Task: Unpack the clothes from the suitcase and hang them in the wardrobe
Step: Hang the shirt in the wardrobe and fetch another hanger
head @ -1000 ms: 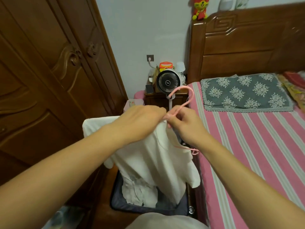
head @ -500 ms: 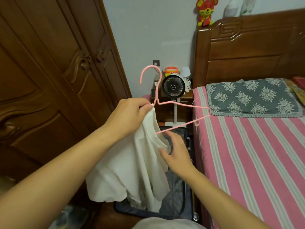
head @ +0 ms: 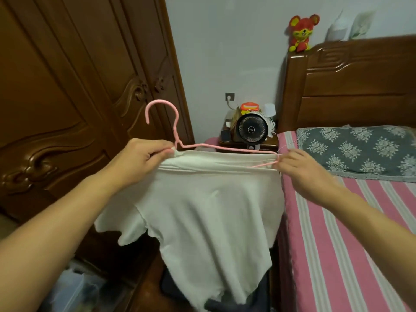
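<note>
Left hand (head: pixel 137 161) pinches pink hanger (head: pixel 216 147) neck; right hand (head: pixel 301 170) pinches its end — white garment (head: pixel 209 210) draped over it.

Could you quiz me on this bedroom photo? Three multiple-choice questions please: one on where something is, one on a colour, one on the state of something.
1. Where does the small round fan stand?
A. on the bed
B. on the nightstand between wardrobe and bed
C. on the floor

2. What colour is the hanger?
A. pink
B. black
C. blue

3. What state are the wardrobe doors in?
A. wide open
B. taken off
C. closed

Answers:
1 B: the fan sits on the nightstand against the wall, beside the headboard.
2 A: the hook and wire arms are pink; the left hand pinches its neck and the right hand holds its far end, with the white garment draped over it.
3 C: the carved panels meet with no gap showing inside.
</note>
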A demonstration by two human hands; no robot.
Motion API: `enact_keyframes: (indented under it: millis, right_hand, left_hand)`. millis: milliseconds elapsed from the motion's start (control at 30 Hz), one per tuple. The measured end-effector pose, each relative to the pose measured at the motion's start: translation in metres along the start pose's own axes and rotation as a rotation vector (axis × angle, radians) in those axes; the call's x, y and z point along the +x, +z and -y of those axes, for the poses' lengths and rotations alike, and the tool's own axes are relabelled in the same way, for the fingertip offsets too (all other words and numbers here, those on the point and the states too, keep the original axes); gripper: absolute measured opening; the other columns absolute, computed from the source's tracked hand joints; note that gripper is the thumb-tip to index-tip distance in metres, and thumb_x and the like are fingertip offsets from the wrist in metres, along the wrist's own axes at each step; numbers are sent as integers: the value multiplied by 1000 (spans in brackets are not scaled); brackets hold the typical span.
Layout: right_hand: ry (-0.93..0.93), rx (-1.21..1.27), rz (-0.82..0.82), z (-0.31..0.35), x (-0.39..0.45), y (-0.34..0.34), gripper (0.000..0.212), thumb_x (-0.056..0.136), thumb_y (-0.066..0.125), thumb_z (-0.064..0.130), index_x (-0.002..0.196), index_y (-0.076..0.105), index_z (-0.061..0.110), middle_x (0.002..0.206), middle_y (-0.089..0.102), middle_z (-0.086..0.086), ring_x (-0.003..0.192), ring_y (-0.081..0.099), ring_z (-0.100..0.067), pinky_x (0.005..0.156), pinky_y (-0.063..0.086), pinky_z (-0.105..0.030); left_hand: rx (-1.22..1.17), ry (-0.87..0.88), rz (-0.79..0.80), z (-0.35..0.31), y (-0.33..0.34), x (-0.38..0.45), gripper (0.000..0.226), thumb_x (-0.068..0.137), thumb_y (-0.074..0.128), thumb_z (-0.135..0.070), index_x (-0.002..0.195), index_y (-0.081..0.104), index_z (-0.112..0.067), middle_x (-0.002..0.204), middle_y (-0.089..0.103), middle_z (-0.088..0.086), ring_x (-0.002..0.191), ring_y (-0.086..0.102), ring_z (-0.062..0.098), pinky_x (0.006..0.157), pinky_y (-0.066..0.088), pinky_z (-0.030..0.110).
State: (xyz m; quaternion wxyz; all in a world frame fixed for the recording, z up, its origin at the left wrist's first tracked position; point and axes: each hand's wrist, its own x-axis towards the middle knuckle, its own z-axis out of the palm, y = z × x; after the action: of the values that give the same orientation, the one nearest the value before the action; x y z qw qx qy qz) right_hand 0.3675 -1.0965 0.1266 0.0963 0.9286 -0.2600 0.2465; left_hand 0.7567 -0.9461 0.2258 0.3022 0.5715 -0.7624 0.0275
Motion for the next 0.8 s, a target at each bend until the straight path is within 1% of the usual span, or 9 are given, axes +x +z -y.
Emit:
enact_keyframes:
  millis: [133, 233, 267, 333, 400, 467, 533, 633, 800]
  right_hand:
    - [-145, -30, -108, 1, 8, -17, 33, 83, 36, -5, 91, 67, 4, 89, 64, -10, 86, 56, -32, 86, 48, -41]
    - [-128, 5, -258, 27, 38, -25, 26, 72, 41, -14, 82, 55, 6, 80, 56, -12, 79, 51, -32, 63, 49, -44]
    - [-102, 77, -296, 42, 52, -26, 27, 74, 43, -15, 85, 53, 7, 86, 56, -13, 84, 52, -33, 66, 50, -45]
    - [-61, 235, -312, 64, 76, -25, 18, 92, 52, -4, 103, 58, 8, 116, 58, -13, 110, 52, -33, 93, 49, -43]
    - [25, 277, -163, 61, 82, -17, 33, 101, 52, 30, 128, 55, 10, 137, 50, -10, 129, 46, -27, 109, 39, -37]
    - [115, 252, 37, 51, 83, -15, 44, 103, 28, 56, 112, 53, 21, 109, 62, -6, 105, 60, -31, 87, 49, -44]
    - [136, 120, 91, 55, 91, -15, 42, 100, 17, 59, 87, 36, 24, 76, 56, -4, 75, 58, -36, 59, 38, -40]
    - [-20, 119, 4, 98, 127, -17, 34, 103, 22, 51, 85, 28, 22, 69, 57, -7, 62, 54, -36, 53, 27, -37]
    - [0, 83, -130, 120, 159, -16, 39, 103, 29, 50, 86, 38, 16, 67, 60, -10, 56, 54, -41, 47, 37, -39]
  left_hand:
    - [289, 161, 179, 4, -5, -12, 44, 103, 38, -54, 108, 73, -27, 89, 69, -10, 83, 68, 12, 66, 55, 33]
    - [393, 138, 231, 10, 8, -17, 43, 105, 33, -52, 106, 69, -29, 85, 65, -9, 79, 66, 15, 60, 52, 33]
    - [366, 103, 203, 8, 12, -15, 42, 104, 35, -52, 107, 70, -27, 89, 68, -9, 83, 67, 16, 63, 54, 35]
    - [251, 33, 70, 1, 12, -11, 36, 103, 45, -44, 109, 73, -22, 99, 74, -6, 92, 70, 16, 74, 57, 39]
    - [111, -5, -108, -4, 2, -7, 29, 101, 54, -33, 108, 76, -15, 105, 75, -6, 98, 69, 12, 86, 55, 33]
    - [86, -24, -198, -5, -14, -7, 25, 101, 57, -28, 107, 76, -13, 106, 74, -6, 99, 68, 9, 89, 52, 25]
    - [106, -15, -231, -5, -23, -4, 24, 100, 58, -27, 106, 76, -13, 104, 75, -5, 98, 69, 9, 88, 52, 25]
    - [139, 59, -157, -13, -23, 5, 31, 101, 54, -33, 106, 76, -13, 104, 76, -3, 96, 69, 12, 87, 53, 30]
    - [229, 18, -81, 15, -52, -31, 34, 105, 45, -43, 114, 71, -23, 109, 71, -12, 102, 67, 7, 84, 55, 30]
